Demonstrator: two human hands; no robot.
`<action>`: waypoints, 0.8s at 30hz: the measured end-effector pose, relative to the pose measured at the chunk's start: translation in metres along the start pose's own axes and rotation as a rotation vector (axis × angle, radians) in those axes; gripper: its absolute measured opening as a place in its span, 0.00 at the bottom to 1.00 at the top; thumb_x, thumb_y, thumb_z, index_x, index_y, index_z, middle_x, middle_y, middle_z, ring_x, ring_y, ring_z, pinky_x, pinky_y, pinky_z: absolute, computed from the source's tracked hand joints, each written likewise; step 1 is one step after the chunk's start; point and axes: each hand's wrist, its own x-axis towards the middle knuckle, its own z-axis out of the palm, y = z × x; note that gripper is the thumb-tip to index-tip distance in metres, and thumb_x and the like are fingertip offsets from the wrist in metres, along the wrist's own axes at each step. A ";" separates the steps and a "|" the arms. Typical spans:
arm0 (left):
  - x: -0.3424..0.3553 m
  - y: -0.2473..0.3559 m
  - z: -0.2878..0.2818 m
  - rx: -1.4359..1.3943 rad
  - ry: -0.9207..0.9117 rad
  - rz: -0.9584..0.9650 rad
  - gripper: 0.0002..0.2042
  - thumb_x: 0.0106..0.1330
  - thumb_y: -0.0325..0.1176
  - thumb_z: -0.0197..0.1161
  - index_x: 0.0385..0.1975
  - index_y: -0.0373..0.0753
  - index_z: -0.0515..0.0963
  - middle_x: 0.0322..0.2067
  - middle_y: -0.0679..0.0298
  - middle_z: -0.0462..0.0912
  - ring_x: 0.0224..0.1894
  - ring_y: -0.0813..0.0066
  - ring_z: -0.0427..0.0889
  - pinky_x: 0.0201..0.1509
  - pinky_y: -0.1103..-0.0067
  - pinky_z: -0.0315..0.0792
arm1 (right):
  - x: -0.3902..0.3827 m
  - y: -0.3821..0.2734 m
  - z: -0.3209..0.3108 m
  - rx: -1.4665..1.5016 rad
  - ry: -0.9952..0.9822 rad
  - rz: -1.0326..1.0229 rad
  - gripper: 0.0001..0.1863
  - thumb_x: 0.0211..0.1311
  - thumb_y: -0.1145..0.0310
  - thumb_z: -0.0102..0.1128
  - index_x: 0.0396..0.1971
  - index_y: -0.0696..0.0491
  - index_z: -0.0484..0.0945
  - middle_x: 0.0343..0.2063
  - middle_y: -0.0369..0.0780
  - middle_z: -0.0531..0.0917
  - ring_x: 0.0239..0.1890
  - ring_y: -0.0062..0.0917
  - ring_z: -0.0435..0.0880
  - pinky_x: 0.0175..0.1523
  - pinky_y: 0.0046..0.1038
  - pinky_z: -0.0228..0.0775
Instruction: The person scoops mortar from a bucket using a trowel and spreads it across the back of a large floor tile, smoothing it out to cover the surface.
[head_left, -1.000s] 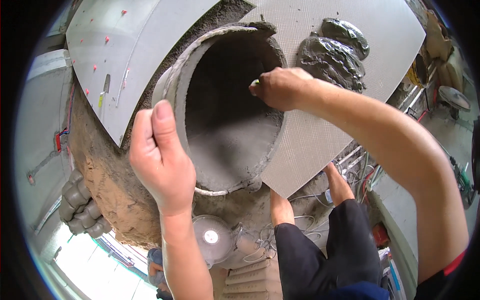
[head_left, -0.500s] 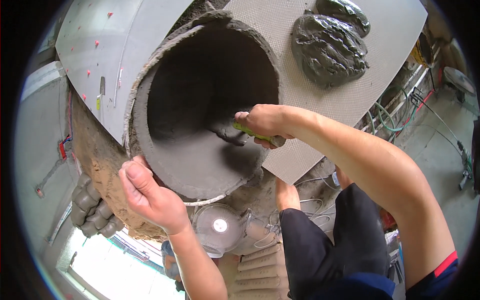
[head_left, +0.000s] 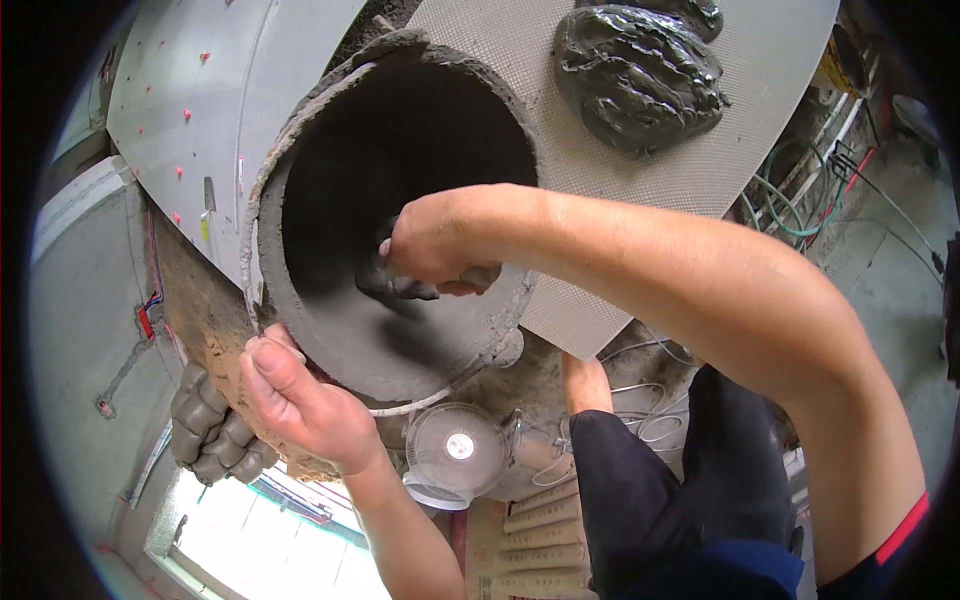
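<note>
- Far left of the bucket we see a wall with a small red box fixed on it.
- Left of and below the bucket sits a heap of grey bags.
- Left of and above the bucket we see a grey panel dotted red, with a small yellow-handled knife on it.
- At the bucket's lower left rim is our left hand. Its grip is partly curled, thumb uppermost; we cannot tell how firmly it holds the rim.
- The bucket stands with its mouth toward us, inside coated grey, its depths too dark to read.
- At the bucket's mouth we see the tool, its end dark with mortar.
- Our right hand is there too, its grip closed round the tool's handle.
- Below the bucket is a fan, and farther below, stacked packs.
- Right of the bucket lies a ridged tile, bearing a glossy mortar pile to the bucket's upper right.
- Below and right of the bucket are our dark shorts.
- Far right of the bucket we see tangled hoses.
</note>
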 end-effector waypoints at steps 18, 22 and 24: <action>0.004 -0.026 -0.033 -0.071 0.558 -0.485 0.22 0.76 0.51 0.46 0.29 0.37 0.68 0.30 0.67 0.71 0.35 0.77 0.68 0.44 0.80 0.67 | -0.216 0.090 0.118 0.410 0.620 0.327 0.18 0.61 0.58 0.61 0.37 0.58 0.69 0.27 0.52 0.79 0.32 0.49 0.79 0.39 0.42 0.71; -0.028 -0.032 -0.067 0.195 0.586 -0.489 0.23 0.76 0.51 0.45 0.23 0.38 0.64 0.24 0.70 0.65 0.29 0.78 0.63 0.35 0.78 0.62 | -0.190 0.138 0.129 0.226 0.713 0.548 0.18 0.57 0.62 0.61 0.38 0.58 0.67 0.29 0.55 0.80 0.36 0.53 0.80 0.41 0.48 0.72; -0.049 -0.017 -0.070 0.220 0.607 -0.522 0.23 0.76 0.51 0.45 0.22 0.40 0.62 0.23 0.70 0.62 0.27 0.79 0.61 0.33 0.78 0.58 | -0.205 0.129 0.129 0.194 0.775 0.593 0.17 0.56 0.61 0.62 0.38 0.57 0.68 0.28 0.54 0.81 0.36 0.52 0.80 0.42 0.47 0.72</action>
